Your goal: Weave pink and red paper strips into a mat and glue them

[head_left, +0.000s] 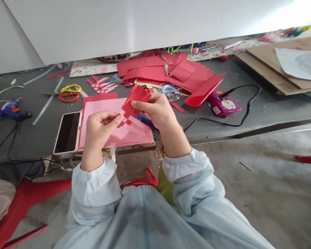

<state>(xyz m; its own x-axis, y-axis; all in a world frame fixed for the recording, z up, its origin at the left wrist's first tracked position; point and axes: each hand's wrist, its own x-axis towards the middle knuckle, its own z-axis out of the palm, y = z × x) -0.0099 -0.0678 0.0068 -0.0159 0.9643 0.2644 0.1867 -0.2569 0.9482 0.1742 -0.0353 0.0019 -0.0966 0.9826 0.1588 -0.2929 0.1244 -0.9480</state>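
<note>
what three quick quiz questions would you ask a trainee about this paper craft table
1. True or false: the left hand and the right hand both hold the woven paper piece.
2. What lies on the table just left of the pink sheet? A: phone; B: mug; C: stapler.
3. Fill in: the glue gun at the far left is mostly ___.
Key: 1 true; 2 A; 3 blue.

Person at the table: pale blue long-sleeved fabric smock with a central front seam. Left sleeve and right sleeve are loose, gathered into elastic cuffs. Left hand and right hand are bare.
</note>
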